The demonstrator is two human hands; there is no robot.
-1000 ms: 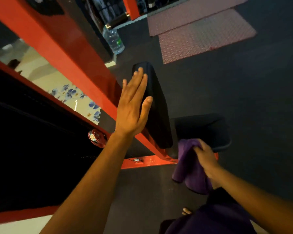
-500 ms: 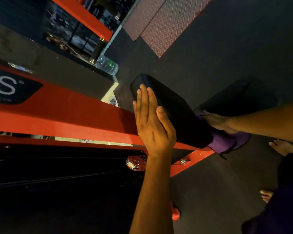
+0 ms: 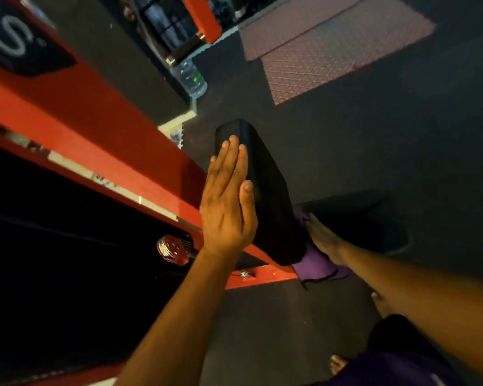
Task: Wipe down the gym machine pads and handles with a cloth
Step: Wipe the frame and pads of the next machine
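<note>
A black upright back pad (image 3: 271,196) is fixed to the red machine frame (image 3: 101,140). My left hand (image 3: 227,201) lies flat against the pad's left side, fingers straight and together. At the pad's lower right, my right hand (image 3: 322,239) presses a purple cloth (image 3: 317,267) against the pad with straight fingers. Part of the cloth hangs below my hand. A black seat pad (image 3: 365,221) sits just right of the cloth.
A clear water bottle (image 3: 191,78) stands on the dark floor beyond the pad. Reddish diamond-pattern mats (image 3: 332,48) lie at the far right. A chrome knob (image 3: 169,247) sticks out under the frame. My bare feet (image 3: 338,363) are on the floor below.
The view has swung, so the frame and pad now run steeper. My right hand with the cloth stays at the pad's lower right side. My left hand stays flat on the pad.
</note>
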